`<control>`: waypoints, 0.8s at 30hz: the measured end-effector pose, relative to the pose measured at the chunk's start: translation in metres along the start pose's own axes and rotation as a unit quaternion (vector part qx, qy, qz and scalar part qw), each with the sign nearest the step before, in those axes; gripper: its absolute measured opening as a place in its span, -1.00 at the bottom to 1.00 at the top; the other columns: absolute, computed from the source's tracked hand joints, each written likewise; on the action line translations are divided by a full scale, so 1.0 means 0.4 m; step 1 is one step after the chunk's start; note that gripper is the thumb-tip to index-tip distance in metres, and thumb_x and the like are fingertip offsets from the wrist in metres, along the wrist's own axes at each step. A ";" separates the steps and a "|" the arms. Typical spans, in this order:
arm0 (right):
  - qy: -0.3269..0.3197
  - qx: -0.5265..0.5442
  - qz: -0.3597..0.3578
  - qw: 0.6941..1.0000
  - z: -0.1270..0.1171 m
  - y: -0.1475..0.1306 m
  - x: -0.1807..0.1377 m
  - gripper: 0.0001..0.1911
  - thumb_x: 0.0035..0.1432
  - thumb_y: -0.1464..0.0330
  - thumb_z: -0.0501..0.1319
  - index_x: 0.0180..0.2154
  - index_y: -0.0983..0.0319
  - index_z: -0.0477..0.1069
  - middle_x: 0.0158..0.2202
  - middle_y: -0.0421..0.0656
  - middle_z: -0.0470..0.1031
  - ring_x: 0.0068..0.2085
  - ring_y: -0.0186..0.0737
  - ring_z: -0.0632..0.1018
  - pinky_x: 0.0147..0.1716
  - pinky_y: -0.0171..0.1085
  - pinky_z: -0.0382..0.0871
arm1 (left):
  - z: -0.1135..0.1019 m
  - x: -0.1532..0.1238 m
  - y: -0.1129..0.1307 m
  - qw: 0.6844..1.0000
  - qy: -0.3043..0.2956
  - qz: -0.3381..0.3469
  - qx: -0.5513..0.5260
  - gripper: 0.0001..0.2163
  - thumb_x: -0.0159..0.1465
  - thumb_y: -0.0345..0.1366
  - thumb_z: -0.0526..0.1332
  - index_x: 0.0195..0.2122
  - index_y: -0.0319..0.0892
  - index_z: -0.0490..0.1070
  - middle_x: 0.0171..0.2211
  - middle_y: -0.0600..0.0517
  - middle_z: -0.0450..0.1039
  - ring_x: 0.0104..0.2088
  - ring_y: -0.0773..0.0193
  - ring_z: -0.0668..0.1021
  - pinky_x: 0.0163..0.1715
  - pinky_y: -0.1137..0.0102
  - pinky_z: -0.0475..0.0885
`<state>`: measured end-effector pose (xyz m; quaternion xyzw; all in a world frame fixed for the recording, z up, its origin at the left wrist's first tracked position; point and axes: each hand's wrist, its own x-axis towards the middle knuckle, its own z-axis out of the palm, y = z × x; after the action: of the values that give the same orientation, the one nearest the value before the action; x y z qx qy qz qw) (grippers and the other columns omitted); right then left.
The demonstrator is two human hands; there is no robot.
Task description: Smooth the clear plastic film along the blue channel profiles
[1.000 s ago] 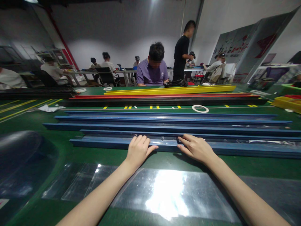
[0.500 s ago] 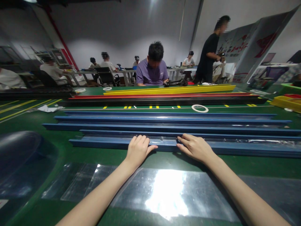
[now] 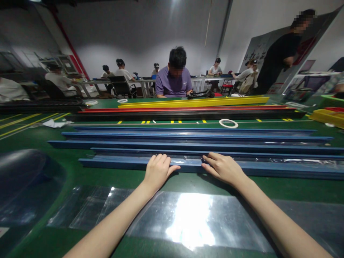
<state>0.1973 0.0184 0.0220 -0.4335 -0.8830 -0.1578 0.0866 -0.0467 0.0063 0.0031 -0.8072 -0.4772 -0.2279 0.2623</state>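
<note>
A long blue channel strip [image 3: 113, 164] lies crosswise in front of me, with clear film [image 3: 185, 158] inside its trough. My left hand [image 3: 159, 167] grips its front wall, the fingers curled over into the trough and the thumb pointing right. To the right, my right hand [image 3: 221, 166] holds the same strip, thumb against the front wall and fingertips in the trough. A small dark bit shows at those fingertips, too small to make out. Between the hands a short stretch of the strip stays visible. Behind it lie more blue channel strips [image 3: 150, 145].
Under my forearms lies a flat clear plastic sheet [image 3: 150, 218] on the green table [image 3: 107, 179]. A dark blue curved object [image 3: 24, 186] is at left. Farther back are a tape roll [image 3: 228, 123], black strips [image 3: 188, 115] and a yellow strip [image 3: 193, 103]. A person [image 3: 173, 80] sits opposite.
My hands and the blue strip look the same as before. In the background, a standing person in black has moved to the right.
</note>
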 end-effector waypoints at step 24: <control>0.006 0.006 0.020 1.000 0.001 -0.002 -0.004 -0.53 0.21 0.19 -0.19 -0.25 0.28 0.41 -0.36 -0.09 0.42 -0.38 -0.32 0.43 -0.50 -0.38 0.15 | -0.006 0.000 0.002 0.998 -0.029 -0.016 -0.045 -0.65 0.20 -0.03 -0.02 -0.43 -0.21 0.34 -0.48 0.02 0.37 -0.41 0.27 0.38 -0.42 0.37 0.14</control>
<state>0.1976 0.0167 0.0210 -0.4500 -0.8744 -0.1533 0.0973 -0.0465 0.0044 0.0048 -0.8165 -0.4871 -0.2296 0.2079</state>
